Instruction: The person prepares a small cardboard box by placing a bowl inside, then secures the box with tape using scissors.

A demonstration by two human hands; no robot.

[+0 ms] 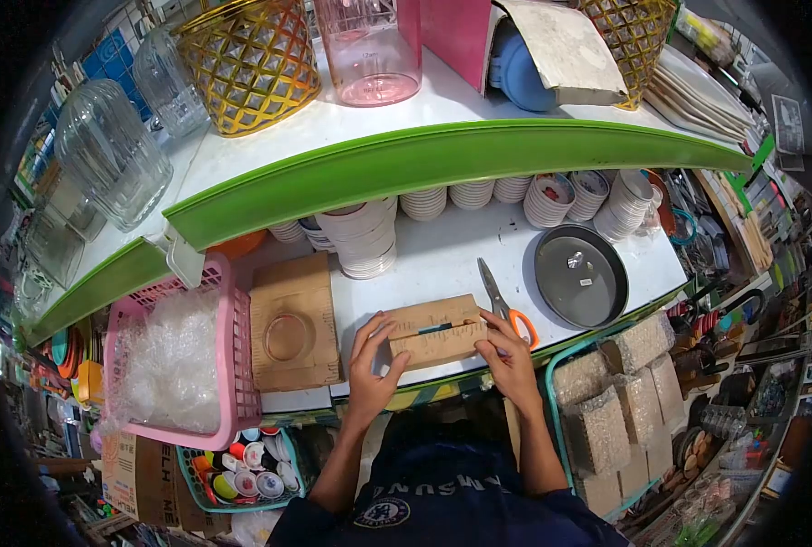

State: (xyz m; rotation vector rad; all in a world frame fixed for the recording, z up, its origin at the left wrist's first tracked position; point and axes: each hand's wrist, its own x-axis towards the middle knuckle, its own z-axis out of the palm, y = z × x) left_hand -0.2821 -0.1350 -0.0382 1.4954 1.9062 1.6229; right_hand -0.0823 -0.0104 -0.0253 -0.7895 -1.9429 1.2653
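Fingers of left hand (370, 365) and right hand (508, 360) pinch both ends of a small cardboard box (436, 333), at six o'clock on the worktop (442, 260). Flaps closed, unsealed as far as visible. Scissors (504, 310) at three o'clock, touching; flat cardboard (294, 324) at nine.

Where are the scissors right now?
In the head view, the scissors lie on the white shelf, beside the right hand, between the cardboard box and the round pan.

One head view here, looking steeply down and forward, close over the shelf's (442, 251) near edge, wide fisheye.
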